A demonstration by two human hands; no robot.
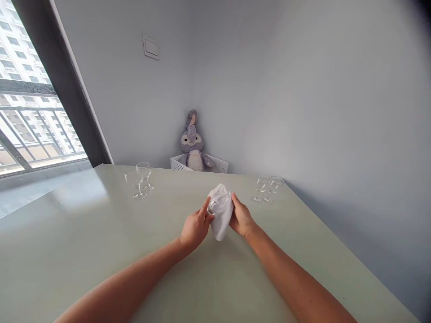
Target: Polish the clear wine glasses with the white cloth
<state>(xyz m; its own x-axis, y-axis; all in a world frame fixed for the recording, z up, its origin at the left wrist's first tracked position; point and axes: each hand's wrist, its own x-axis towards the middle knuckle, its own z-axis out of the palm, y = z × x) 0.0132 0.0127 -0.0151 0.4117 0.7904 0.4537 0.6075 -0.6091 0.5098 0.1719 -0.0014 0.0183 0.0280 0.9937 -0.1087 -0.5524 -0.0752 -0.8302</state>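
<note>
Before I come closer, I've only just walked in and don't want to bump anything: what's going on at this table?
A person's left hand grips a clear glass, while the right hand holds a white cloth bunched against it, above the table. Two stemmed glasses stand to the left, and two more to the right. A plush toy sits beyond the far edge.

The soft white cloth [221, 226] looks matt; the clear rounded drinking glass [213, 209] in it is smooth and shiny. The clear stemmed goblets [143, 171] are transparent, glossy glass. The pale green surface [161, 220] is smooth with a sheen, the purple-and-cream plush rabbit [195, 159] fuzzy, the white perforated basket [220, 167] apparently plastic
</note>
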